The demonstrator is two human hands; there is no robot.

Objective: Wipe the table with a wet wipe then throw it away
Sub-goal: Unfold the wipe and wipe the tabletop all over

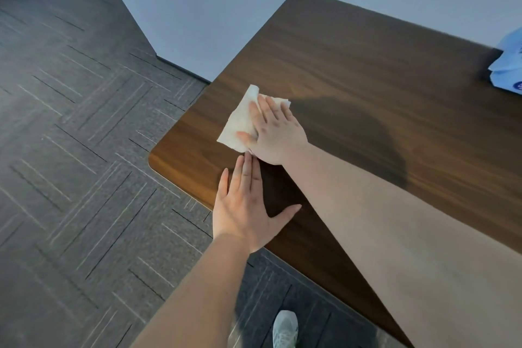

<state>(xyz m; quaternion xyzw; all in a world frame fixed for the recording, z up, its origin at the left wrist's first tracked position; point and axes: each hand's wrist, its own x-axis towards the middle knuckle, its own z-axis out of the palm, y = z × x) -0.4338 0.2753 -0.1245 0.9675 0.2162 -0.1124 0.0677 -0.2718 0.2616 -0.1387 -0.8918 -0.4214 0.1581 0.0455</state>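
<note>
Pressing flat, fingers spread, the right hand [272, 133] pins a white, crumpled wipe [240, 121] to the brown table [353, 65] at frame centre. Just below, the left hand [248, 209] lies open, palm down, near the table's edge.

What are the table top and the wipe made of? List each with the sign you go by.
Table top: looks like wood or wood-look laminate, dark brown with a smooth satin finish; straight grain streaks and soft glare show. Solid or veneer cannot be told.
Wipe: thin, soft nonwoven or paper-like sheet, off-white and matte; it creases and folds under the right hand.
</note>
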